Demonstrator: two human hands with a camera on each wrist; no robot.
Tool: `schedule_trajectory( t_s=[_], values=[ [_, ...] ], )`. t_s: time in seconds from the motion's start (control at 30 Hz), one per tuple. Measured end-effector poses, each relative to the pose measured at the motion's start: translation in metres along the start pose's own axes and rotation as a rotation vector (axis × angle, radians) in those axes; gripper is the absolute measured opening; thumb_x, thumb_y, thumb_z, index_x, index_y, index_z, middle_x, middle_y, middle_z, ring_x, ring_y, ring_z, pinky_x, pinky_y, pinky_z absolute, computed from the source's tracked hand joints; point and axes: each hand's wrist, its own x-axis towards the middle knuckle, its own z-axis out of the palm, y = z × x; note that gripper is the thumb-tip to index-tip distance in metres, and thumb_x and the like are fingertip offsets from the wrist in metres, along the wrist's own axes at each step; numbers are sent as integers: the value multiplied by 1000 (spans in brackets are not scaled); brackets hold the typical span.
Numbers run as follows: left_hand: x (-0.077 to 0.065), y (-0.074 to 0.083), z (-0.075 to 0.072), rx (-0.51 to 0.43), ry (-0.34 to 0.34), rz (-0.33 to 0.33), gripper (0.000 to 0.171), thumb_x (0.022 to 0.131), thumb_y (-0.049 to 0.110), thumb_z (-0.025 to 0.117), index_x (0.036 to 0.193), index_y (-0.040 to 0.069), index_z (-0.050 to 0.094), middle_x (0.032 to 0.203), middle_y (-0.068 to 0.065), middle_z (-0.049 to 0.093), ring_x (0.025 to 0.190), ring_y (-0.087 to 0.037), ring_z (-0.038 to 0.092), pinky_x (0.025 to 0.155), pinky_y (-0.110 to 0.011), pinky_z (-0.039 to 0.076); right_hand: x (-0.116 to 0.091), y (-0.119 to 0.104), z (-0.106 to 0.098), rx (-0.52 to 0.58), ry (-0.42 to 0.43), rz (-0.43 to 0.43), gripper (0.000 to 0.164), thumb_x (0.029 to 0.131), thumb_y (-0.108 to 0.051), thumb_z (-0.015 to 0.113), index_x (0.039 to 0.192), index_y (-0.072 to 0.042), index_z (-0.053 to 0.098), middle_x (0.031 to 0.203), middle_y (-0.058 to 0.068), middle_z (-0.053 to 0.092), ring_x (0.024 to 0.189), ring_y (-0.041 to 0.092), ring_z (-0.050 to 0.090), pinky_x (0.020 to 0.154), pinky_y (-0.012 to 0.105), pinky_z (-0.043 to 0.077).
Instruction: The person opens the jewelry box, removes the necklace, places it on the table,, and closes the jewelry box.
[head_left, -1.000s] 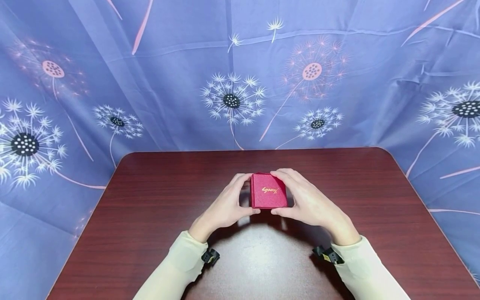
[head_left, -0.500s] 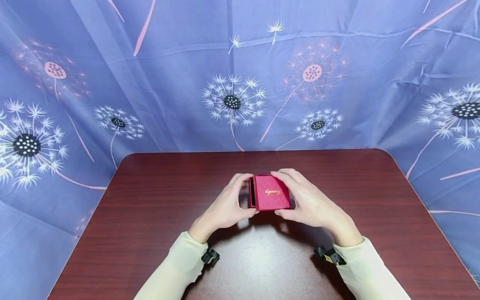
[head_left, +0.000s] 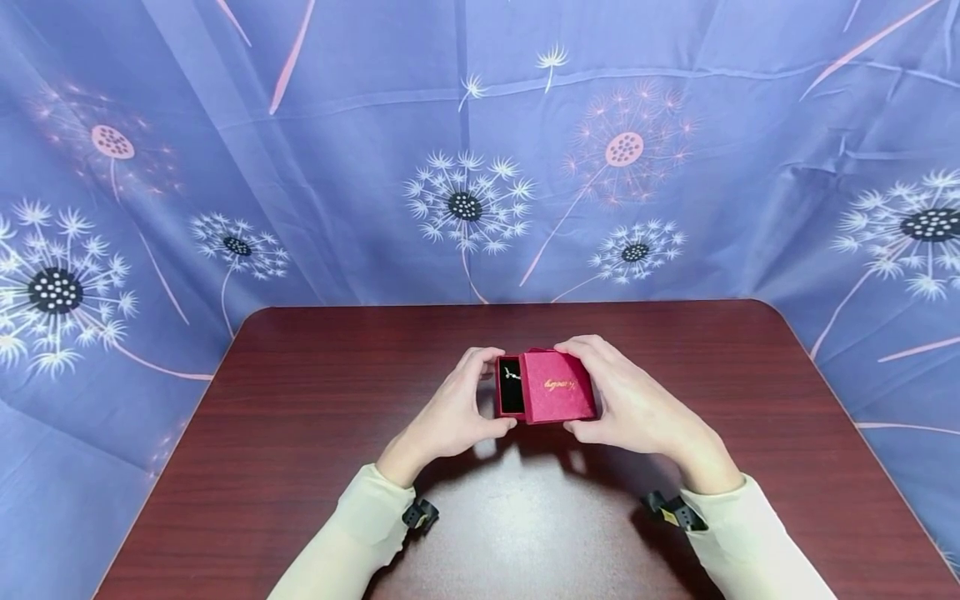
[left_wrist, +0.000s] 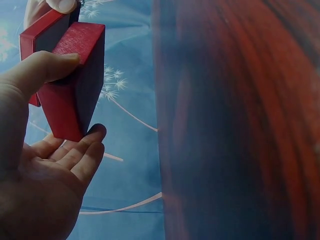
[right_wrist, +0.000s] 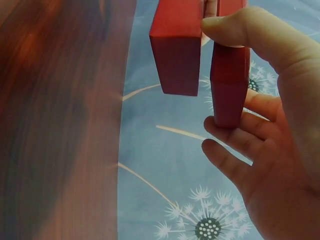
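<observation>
A small red jewelry box is held above the table with its lid slid partway off to the right. My left hand [head_left: 450, 414] grips the red base [left_wrist: 61, 111] between thumb and fingers. My right hand [head_left: 633, 408] holds the lid [head_left: 562, 406], which bears gold lettering that reads upside down here. Between them shows the base's black lining [head_left: 512, 398], with a small silver piece of jewelry [head_left: 512, 375] on it; its kind is too small to tell. The lid still covers the right part of the base. In the right wrist view, lid and base stand apart by a narrow gap.
The dark reddish wooden table [head_left: 337, 375] lies beneath both hands, with a bright glare near its front. Behind it and at its sides hangs a blue cloth [head_left: 337, 183] printed with dandelions. Each wrist wears a black strapped device [head_left: 422, 514].
My right hand has drawn the lid to the right off the base, uncovering the black lining and the silver piece. The left hand has stayed almost still with the base.
</observation>
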Motion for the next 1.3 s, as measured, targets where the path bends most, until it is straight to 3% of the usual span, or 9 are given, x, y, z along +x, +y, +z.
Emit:
schedule_trajectory(
  t_s=[0.23,0.47,0.67,1.3],
  values=[
    [-1,0,0,2,3,-13,88,78,11,95,149,8,44,138,-1,51,126,-17,55,112,-42,47,-7,5,-10,-53,16,-3,90,69,-29,96,145,-8,53,139,3,55,129,23,48,107,50,42],
    [-1,2,-2,22,0,-10,90,79,13,95,151,5,42,141,-2,50,128,-19,53,112,-44,46,-17,13,-21,-74,24,33,91,70,-27,96,147,-8,51,142,6,54,131,27,45,105,52,37],
    [0,2,-2,52,8,5,91,78,12,96,151,7,43,143,-1,50,129,-18,52,112,-42,45,-26,20,-27,-87,38,47,91,68,-23,97,146,-7,52,141,8,55,129,29,47,103,54,37],
    [-1,2,-3,27,14,9,90,76,10,96,150,10,43,142,-1,50,127,-19,54,111,-48,46,-68,64,-53,-148,49,106,97,62,-12,101,144,-2,51,136,13,57,123,32,50,96,50,44]
  ],
)
